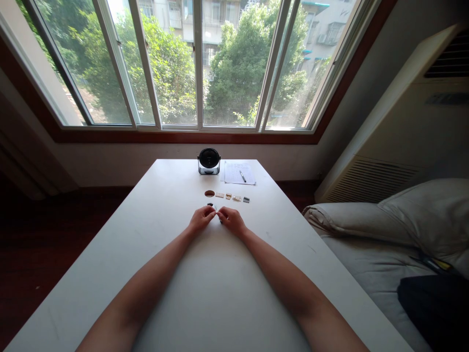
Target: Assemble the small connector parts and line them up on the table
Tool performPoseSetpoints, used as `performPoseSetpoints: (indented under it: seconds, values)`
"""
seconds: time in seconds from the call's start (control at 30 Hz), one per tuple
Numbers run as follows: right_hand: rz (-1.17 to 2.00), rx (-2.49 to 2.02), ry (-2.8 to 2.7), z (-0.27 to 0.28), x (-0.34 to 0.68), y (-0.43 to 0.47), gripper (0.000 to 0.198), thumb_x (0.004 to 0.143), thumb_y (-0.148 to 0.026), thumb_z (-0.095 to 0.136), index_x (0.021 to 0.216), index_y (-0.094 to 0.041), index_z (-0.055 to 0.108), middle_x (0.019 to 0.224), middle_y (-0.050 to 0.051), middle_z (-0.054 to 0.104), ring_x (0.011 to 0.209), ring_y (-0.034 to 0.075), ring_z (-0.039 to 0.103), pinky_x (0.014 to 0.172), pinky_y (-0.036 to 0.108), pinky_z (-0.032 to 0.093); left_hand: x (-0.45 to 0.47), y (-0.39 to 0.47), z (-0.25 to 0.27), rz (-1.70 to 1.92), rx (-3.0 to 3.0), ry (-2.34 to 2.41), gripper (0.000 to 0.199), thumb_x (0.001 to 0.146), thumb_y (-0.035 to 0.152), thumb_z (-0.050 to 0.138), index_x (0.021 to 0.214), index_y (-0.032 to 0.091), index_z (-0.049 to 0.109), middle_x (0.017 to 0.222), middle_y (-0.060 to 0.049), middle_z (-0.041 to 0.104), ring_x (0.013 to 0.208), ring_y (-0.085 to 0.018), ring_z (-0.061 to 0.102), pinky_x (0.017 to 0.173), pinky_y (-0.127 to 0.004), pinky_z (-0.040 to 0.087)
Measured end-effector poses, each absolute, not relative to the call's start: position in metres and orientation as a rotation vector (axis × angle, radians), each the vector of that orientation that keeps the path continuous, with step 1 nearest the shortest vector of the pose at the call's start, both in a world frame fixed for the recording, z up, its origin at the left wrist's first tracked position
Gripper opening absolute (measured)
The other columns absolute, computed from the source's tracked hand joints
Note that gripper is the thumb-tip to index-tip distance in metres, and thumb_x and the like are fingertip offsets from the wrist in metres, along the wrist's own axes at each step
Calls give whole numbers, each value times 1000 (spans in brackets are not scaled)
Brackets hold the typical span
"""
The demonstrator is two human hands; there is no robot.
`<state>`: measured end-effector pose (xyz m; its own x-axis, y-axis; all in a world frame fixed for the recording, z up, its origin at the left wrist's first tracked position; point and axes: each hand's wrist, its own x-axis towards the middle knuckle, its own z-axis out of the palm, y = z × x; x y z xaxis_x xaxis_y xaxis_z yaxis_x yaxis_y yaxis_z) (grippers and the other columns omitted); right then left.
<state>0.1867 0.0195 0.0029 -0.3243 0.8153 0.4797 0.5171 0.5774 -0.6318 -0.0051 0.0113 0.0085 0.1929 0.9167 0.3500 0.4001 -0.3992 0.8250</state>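
Observation:
My left hand and my right hand meet above the white table, their fingertips pinched close together. A thin pale thing shows at the fingertips, too small to name. Just beyond the left fingers lies a small dark object. Another tiny dark bit shows beneath the right fingers. Farther out, a brown oval thing begins a row. To its right are a pack with reddish dots like a blister pack, a gold-brown pack, a whitish pack and a dark grey one.
A round black device on a stand, perhaps a small fan, stands at the table's far edge. Beside it lie paper sheets with a pen on top. A cushioned sofa is on the right, below the window wall's corner.

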Motion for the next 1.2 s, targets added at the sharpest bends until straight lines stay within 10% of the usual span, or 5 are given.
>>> performPoseSetpoints:
  seconds: [1.2]
  values:
    - [505, -1039, -1981, 5, 185, 17, 14, 89, -33, 56, 92, -23, 66, 73, -1, 66, 64, 14, 56, 64, 24, 44, -5, 13, 7, 1153, 1885, 1253, 25, 86, 41, 59, 83, 19, 68, 77, -3, 67, 71, -17, 60, 67, -28, 45]
